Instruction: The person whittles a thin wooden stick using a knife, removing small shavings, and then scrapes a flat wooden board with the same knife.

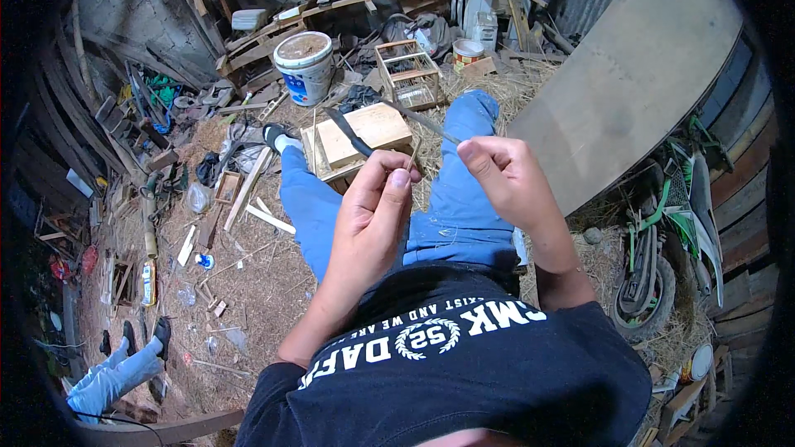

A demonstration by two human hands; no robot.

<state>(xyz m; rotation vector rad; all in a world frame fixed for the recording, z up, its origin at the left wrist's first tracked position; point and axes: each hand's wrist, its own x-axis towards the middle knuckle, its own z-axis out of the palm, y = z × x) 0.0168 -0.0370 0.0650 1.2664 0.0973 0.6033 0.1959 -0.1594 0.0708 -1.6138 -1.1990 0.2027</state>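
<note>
My left hand (373,207) is closed around a dark, flat, blade-like tool (344,126), with a short pale stick (415,151) pinched at the thumb. My right hand (498,182) grips a thin greyish strip (421,120) that angles up and leftward; its exact kind is unclear. Below both hands, a pale wooden box (352,134) rests between my legs (460,190), its front partly hidden by my left hand.
A white bucket (302,74), wooden cage (406,74), scrap wood (247,189) and straw surround me. A large board (629,83) leans at right above a green-and-white motorbike (667,248). Another person's legs (124,372) stretch at lower left.
</note>
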